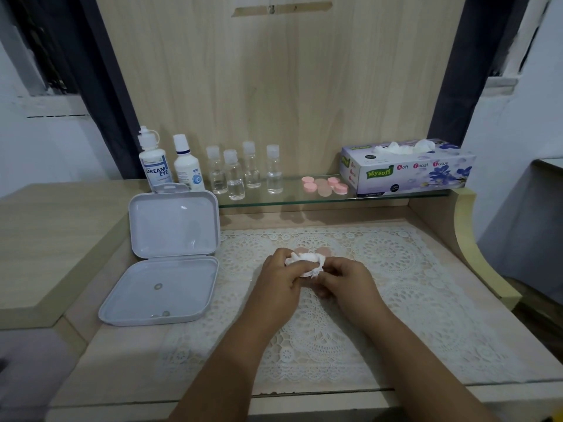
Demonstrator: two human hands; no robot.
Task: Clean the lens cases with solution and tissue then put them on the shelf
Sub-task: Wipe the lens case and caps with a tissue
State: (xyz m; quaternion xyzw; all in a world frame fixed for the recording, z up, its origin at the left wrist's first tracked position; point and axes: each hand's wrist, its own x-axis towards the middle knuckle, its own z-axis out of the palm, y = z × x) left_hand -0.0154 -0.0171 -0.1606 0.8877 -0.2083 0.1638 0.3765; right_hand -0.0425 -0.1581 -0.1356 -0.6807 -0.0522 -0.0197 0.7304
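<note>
Both hands meeting mid-frame, left hand [281, 277] and right hand [345, 280] curled, fingers pinching.

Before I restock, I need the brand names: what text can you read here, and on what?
"DREAM EYE": left solution bottle.
"Mysoft": tissue box, front and end.
"Soft Facial Tissue": same box.
Too small or blurred: fine print on both solution bottles, the box's black badge.
The four clear bottles show no text.
</note>
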